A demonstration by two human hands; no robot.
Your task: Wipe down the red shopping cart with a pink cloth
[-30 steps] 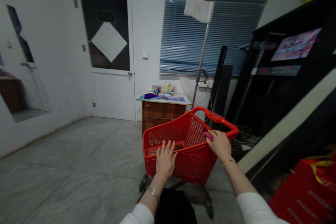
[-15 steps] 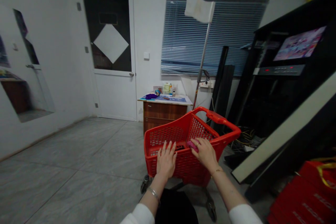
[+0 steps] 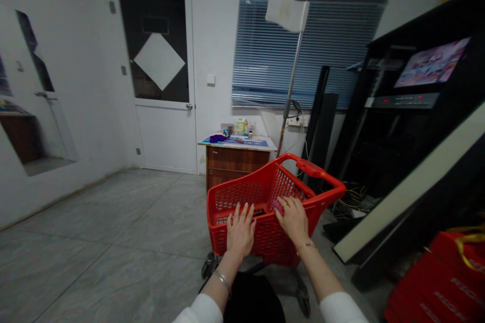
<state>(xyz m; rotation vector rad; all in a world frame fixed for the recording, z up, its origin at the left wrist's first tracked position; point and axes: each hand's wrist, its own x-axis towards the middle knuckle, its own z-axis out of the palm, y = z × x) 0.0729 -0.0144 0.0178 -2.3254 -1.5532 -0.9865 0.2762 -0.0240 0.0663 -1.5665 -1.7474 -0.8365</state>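
A red plastic shopping cart stands before me, its handle at the right and its basket walls full of small holes. On the near rim lies my left hand, fingers spread and holding nothing. Farther right along the same rim, my right hand is closed around a small pink cloth or sponge; which of the two I cannot tell. Part of the pink thing is hidden by the fingers. It appears to touch the rim or the inside of the basket wall.
Behind the cart is a wooden cabinet with bottles and a purple cloth on top. A pole with a white flag leans by the window. Boards and red bags are at the right; a white door at the back left.
My right hand has shifted slightly with the pink thing along the cart's rim. My left hand stays on the rim. The view has moved very little.
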